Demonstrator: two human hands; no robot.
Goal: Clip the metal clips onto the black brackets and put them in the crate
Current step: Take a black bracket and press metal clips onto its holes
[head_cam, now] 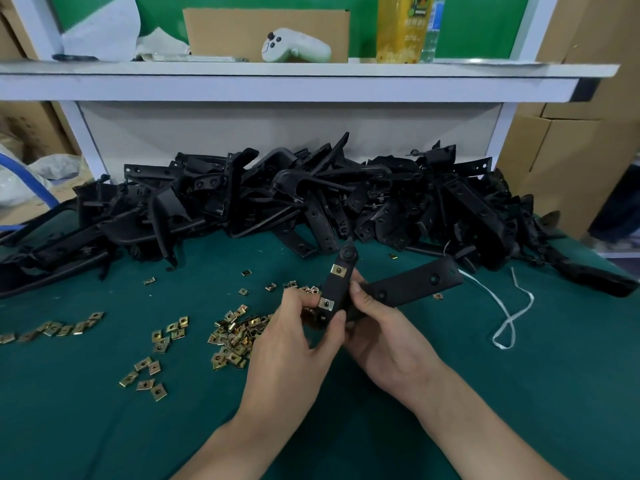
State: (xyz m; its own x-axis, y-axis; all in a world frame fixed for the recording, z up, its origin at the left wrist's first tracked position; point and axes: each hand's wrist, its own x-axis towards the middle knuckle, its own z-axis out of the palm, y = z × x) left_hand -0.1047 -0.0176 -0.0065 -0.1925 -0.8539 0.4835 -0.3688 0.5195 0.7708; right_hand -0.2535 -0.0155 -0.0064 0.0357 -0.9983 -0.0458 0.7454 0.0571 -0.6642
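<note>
Counter: green cloth counter (104, 427) across the lower frame, beneath one white shelf (277, 84) spanning the top.
Pile: one long heap of black brackets (277, 195) along the back of the counter, from left edge to right edge; far too many to count.
Held piece: one black bracket (412, 284) at centre frame, raised off the counter; two arms, one pointing up, one slanting right.
Fitted: two on the upright arm, upper clip (338, 270) near the tip, lower clip (326, 303) beside the fingers.
Left side: left hand (294, 341) with thumb and fingers pinching the bracket's lower end.
Right side: right hand (384, 344) curled round the bracket where the two arms meet.
Spare: loose clips (235, 337), brass-coloured, one dense heap just left of the left hand; a row of about eight at the left edge; five grouped at lower left; a few singles nearer the pile.
Cord: one white cord (505, 317) looped at right.
Shelf items: one white controller (298, 46), one yellow bottle (401, 29), one clear bottle (433, 29), one cardboard sheet (225, 32).
</note>
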